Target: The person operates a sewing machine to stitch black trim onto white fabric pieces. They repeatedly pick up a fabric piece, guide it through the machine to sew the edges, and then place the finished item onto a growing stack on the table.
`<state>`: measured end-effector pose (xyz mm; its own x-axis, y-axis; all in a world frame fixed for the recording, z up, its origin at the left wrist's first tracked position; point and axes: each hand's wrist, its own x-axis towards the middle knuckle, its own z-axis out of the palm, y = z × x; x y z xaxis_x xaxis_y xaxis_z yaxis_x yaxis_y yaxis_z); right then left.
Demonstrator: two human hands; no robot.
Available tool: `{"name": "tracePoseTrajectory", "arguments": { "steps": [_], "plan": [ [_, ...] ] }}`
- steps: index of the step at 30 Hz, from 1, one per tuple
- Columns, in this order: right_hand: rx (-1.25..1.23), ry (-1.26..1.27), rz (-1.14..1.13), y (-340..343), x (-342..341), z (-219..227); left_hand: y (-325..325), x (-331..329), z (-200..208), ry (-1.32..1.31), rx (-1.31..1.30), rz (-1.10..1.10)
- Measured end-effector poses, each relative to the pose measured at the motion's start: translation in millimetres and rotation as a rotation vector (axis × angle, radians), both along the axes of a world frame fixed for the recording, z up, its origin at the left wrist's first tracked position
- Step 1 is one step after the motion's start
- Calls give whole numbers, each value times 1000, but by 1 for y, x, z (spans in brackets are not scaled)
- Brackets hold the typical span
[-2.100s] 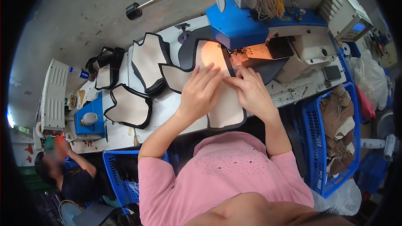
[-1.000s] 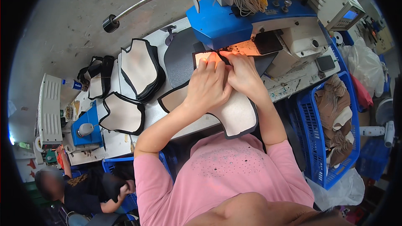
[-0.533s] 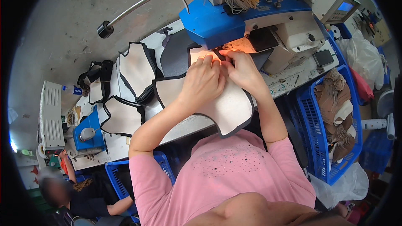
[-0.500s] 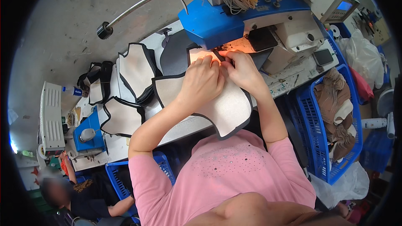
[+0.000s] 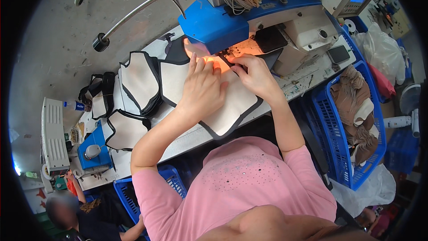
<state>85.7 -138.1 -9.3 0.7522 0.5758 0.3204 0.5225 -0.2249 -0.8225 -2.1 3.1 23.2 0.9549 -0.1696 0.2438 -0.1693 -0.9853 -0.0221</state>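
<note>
A cream fabric piece (image 5: 229, 117) with black edging lies under both my hands, its upper edge at the head of a blue sewing machine (image 5: 215, 27). My left hand (image 5: 203, 87) rests flat on the cloth, fingers stretched toward the lit sewing area. To its right, my right hand (image 5: 257, 76) pinches the black edging between thumb and forefinger, close to the machine head. The needle is hidden beneath the head. Left of the piece lies a stack of similar black-edged cream pieces (image 5: 139, 80), with another such piece (image 5: 127, 129) nearer to me.
Folded black-edged pieces (image 5: 102, 96) lie farther left, near a second blue machine (image 5: 94, 149). A blue basket (image 5: 352, 174) of brown and cream cloth stands at right. A dark phone-like device (image 5: 339, 54) lies on the table. At lower left sits another person (image 5: 96, 218).
The fabric piece has turned clockwise, its left part swinging up and its lower corner moving left. My left hand's fingers have spread. My right hand stays at the edging. The view has shifted slightly.
</note>
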Motion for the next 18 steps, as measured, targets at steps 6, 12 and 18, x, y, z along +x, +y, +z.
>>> {"name": "tracePoseTrajectory", "arguments": {
  "steps": [6, 12, 18],
  "plan": [
    [50, -30, -5, 0, 0, -1, 3, -4, 1, -21, -2, 10],
    [40, 50, -19, 1, -4, 6, 9, -4, 3, 29, -56, 35],
    [41, 36, -23, 1, -4, 5, 20, -1, 0, 79, -191, 32]
  ]
}}
